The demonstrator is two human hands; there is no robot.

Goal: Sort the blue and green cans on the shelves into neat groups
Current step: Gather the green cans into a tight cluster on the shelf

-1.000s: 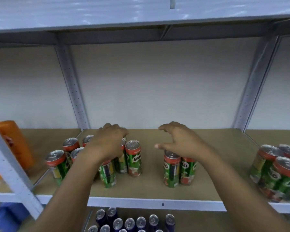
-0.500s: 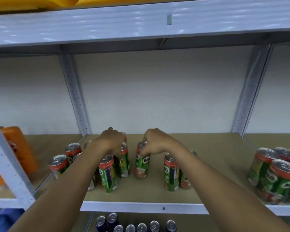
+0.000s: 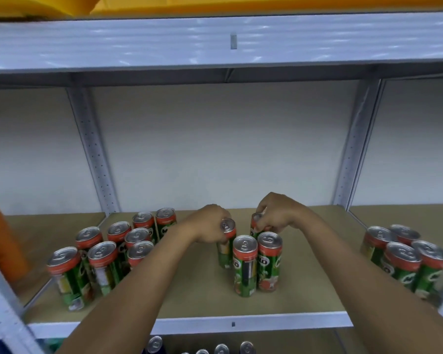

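On the tan shelf board (image 3: 304, 290), my left hand (image 3: 207, 224) grips the top of a green can (image 3: 225, 254) at the middle. My right hand (image 3: 276, 213) grips the top of another green can (image 3: 255, 221) just behind and to the right. Two more green cans (image 3: 244, 267) (image 3: 269, 261) stand upright in front of these, touching each other. A cluster of several green cans (image 3: 100, 261) stands at the shelf's left. Silver tops of blue cans (image 3: 155, 344) show on the shelf below.
Another group of green cans (image 3: 404, 259) stands in the bay to the right, past a grey upright (image 3: 353, 149). An orange pack (image 3: 3, 249) sits at far left. Yellow items (image 3: 215, 2) lie on the shelf above. The white front rail (image 3: 241, 324) runs below.
Both hands have moved right, away from the left cluster, each carrying a green can to the two cans in the middle. The camera has tilted upward.
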